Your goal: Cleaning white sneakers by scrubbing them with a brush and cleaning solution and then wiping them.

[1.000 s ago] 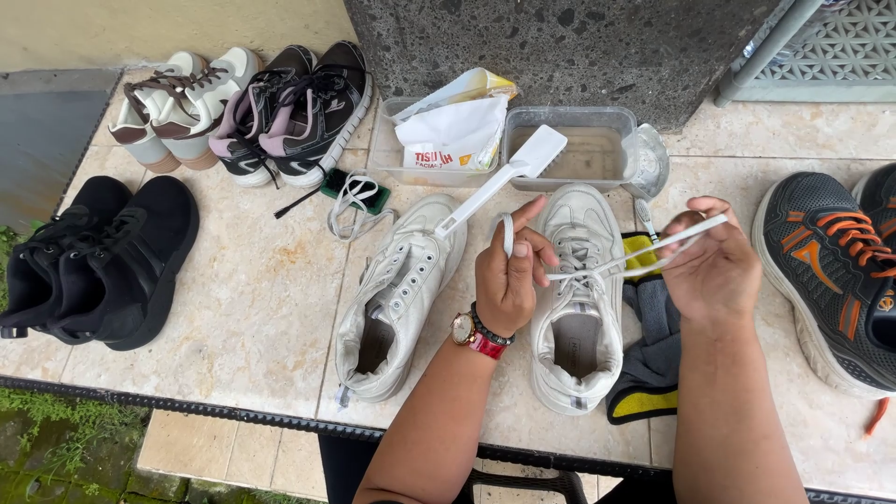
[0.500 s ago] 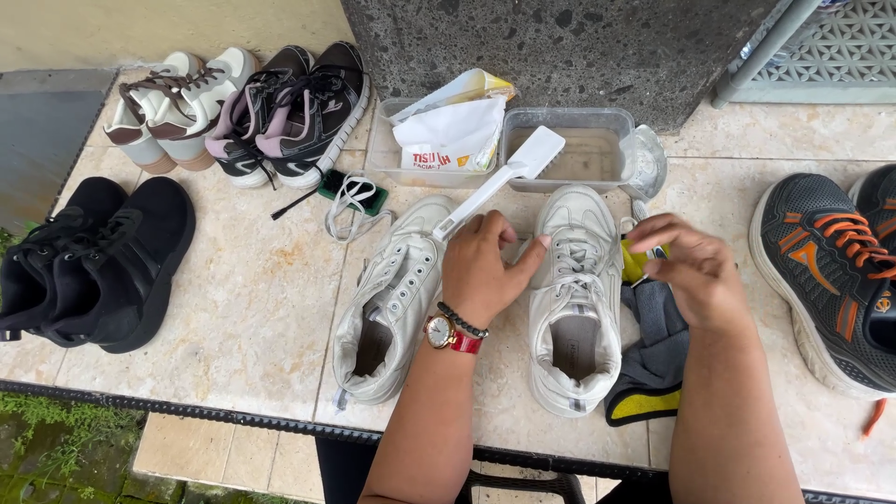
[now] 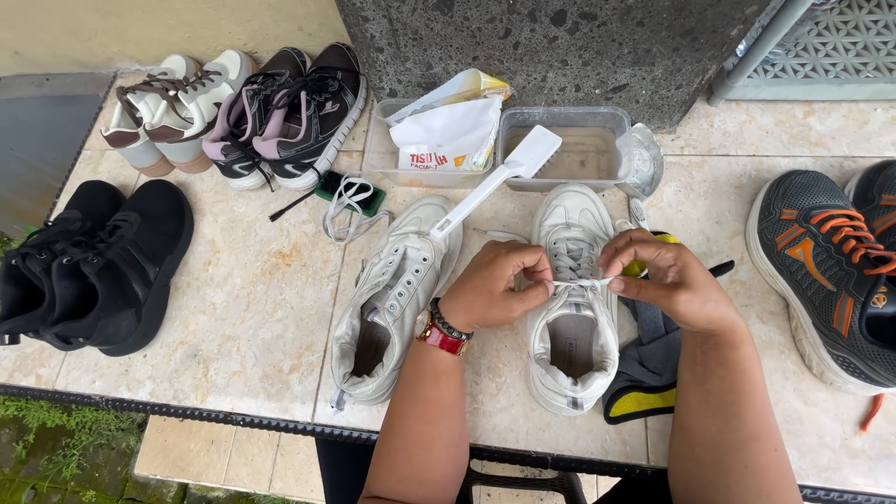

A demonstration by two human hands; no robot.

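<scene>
Two white sneakers stand side by side on the tiled ledge. The left sneaker [image 3: 392, 299] has no lace. Over the right sneaker [image 3: 574, 317] both my hands pinch a white shoelace [image 3: 579, 281] stretched flat across its eyelets. My left hand [image 3: 495, 285], with a red watch and dark bracelet at the wrist, grips the lace's left end. My right hand [image 3: 667, 280] grips the right end. A white brush [image 3: 499, 182] lies with its handle on the left sneaker.
Black shoes [image 3: 89, 266] at left, beige sneakers [image 3: 168, 107] and black-pink sneakers [image 3: 294, 112] at the back. A clear tub of murky water [image 3: 583, 145], a tissue pack [image 3: 448, 131], a loose lace [image 3: 350, 201], a grey-yellow cloth [image 3: 649, 373], black-orange shoes [image 3: 826, 271] at right.
Both hands came down from holding the lace up in the air to the right sneaker's eyelets, drawing the lace flat across it.
</scene>
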